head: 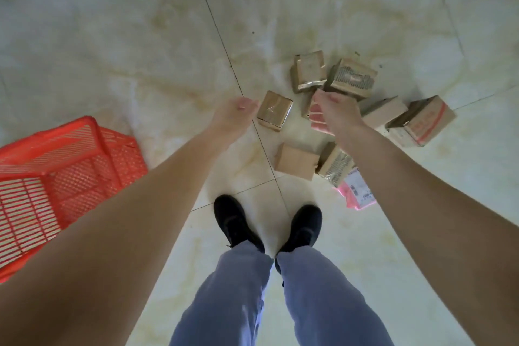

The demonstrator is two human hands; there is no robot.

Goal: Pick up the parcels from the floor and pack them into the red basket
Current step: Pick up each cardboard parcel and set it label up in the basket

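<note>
Both hands reach out over the floor (112, 45), holding nothing: left hand (236, 114) loosely curled just left of a taped cardboard parcel (274, 110), right hand (331, 112) with relaxed fingers above the parcel cluster. Other cardboard parcels (352, 77) lie scattered right of that taped parcel, and a pink mailer bag (355, 191) is nearer the black shoes (236, 219). Red basket (64, 171) sits on the floor well left of the parcels.
</note>
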